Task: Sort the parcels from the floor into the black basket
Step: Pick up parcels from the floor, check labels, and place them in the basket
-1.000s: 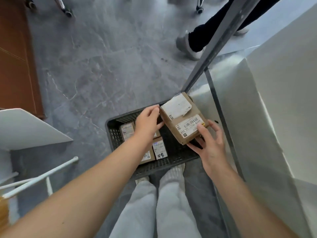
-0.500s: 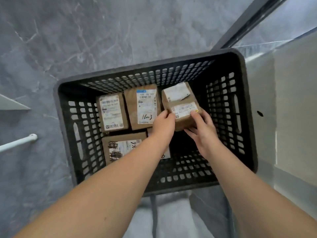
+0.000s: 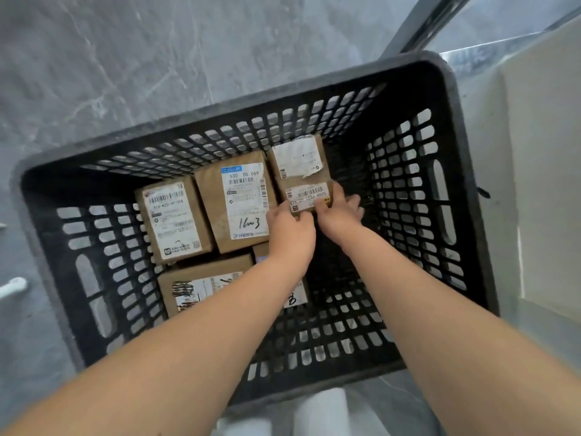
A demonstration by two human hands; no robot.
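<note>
Cardboard is what matters here: the small parcel that a second ago was held up above the rim is now down inside the black basket, in the far row, right beside the parcel with the blue-topped label. From my screen, the left hand has its fingers curled on the near left corner of the box and the right hand pinches the near right edge, so both are clamped on it and neither has let go. I cannot tell for sure whether the box sits flat on the basket bottom or hangs just above it. The view has also dropped closer, so the basket fills most of the picture. Three other parcels lie in the basket: one to the left in the far row, one in the near row, and one partly hidden under the left forearm. I judge this parcel is as good as sorted; what remains is to release it. The grey floor that I can see shows no further parcels
</note>
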